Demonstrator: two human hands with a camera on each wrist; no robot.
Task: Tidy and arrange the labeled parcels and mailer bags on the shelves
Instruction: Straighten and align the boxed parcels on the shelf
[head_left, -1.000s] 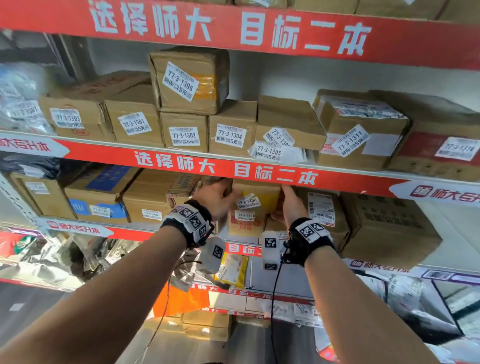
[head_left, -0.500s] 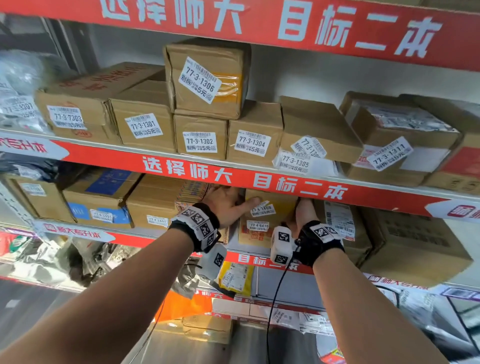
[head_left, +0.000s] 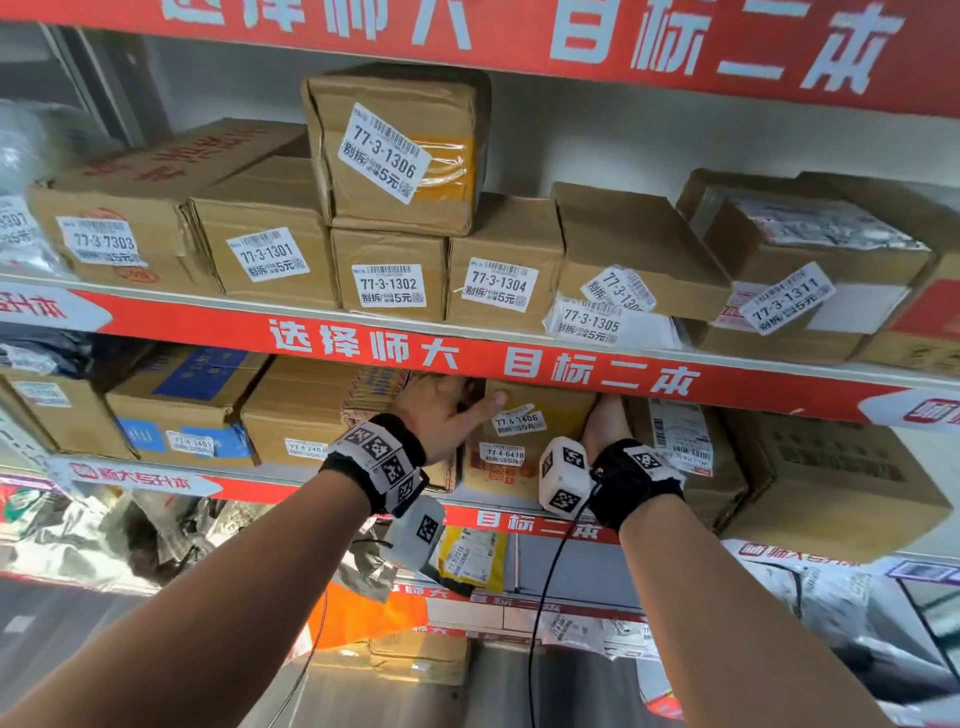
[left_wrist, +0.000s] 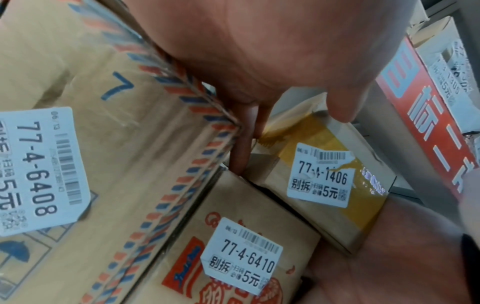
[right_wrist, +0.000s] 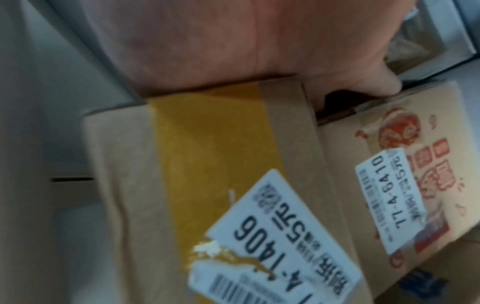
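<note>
Red-edged shelves (head_left: 363, 332) crowded with labelled cartons; on the middle shelf the small parcel 1406 (head_left: 540, 415) sits atop parcel 6410 (head_left: 498, 467). The left hand (head_left: 441, 415) grips its left side, fingers (left_wrist: 241, 152) wedged beside the striped carton (left_wrist: 116, 123). The right hand (head_left: 605, 423) clasps its right side, apparently curled behind. It looks light, stiff cardboard; glossy tape may slip, so hold the bare edges

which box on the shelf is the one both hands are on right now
The small box labelled 1406, with yellow tape and a torn sticker, stacked on box 77-4-6410; left hand and right hand flank it.
</note>
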